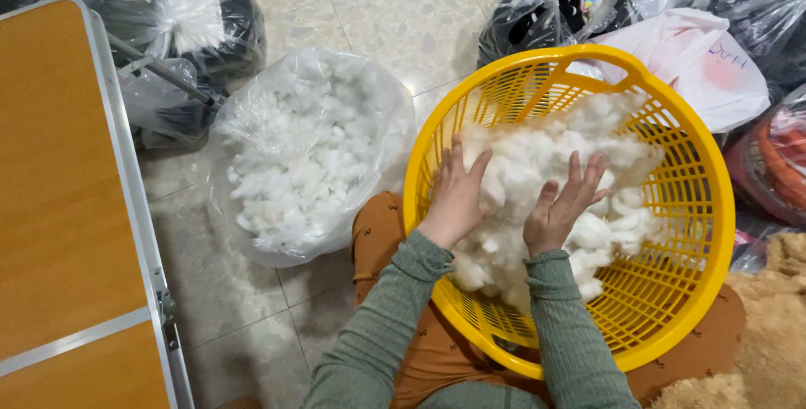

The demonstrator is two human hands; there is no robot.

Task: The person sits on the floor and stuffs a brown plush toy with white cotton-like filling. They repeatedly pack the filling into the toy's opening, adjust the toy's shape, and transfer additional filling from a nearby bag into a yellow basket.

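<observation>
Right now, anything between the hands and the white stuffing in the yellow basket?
Nothing visible. The left hand and right hand both rest flat on the stuffing inside the yellow basket, fingers spread.

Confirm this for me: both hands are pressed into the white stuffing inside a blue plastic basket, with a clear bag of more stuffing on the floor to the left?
Not quite: the basket is yellow, not blue, as the head view shows. Left hand and right hand rest on the white stuffing; the clear bag lies left.

Clear plastic bag of white stuffing (pixel 306 153) left of basket, white bag (pixel 701 60) behind
</observation>
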